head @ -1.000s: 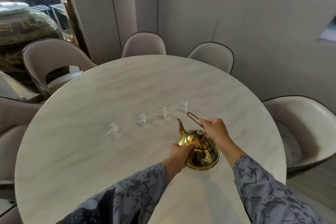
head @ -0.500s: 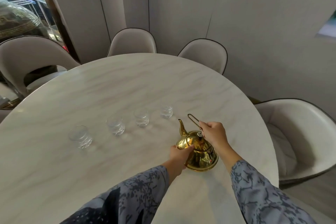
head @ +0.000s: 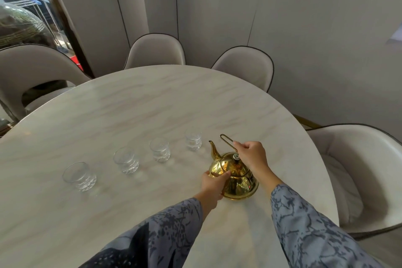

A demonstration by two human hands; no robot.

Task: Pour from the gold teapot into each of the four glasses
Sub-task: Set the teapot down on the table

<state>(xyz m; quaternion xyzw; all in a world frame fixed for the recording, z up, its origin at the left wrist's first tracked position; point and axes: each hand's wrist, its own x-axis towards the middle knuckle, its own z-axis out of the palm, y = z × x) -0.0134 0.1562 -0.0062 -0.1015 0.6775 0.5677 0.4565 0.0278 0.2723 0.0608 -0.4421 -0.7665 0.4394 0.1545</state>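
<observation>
The gold teapot (head: 236, 177) stands on the round marble table (head: 130, 104), spout pointing away toward the glasses. My right hand (head: 252, 154) is closed on its thin wire handle, raised above the lid. My left hand (head: 214, 184) grips the pot's left side near the body. Several clear glasses stand in a diagonal row to the left: the nearest to the spout (head: 193, 141), then one (head: 160, 152), another (head: 126, 160), and the farthest-left one (head: 79, 176).
Beige upholstered chairs ring the table: two at the far side (head: 155, 50) (head: 245, 65), one at the left (head: 32, 69), one at the right (head: 356, 172). A grey panelled wall stands behind.
The view has shifted right and closer, so the glasses now sit further left in frame. Both hands keep their hold on the teapot, which stays on the table.
</observation>
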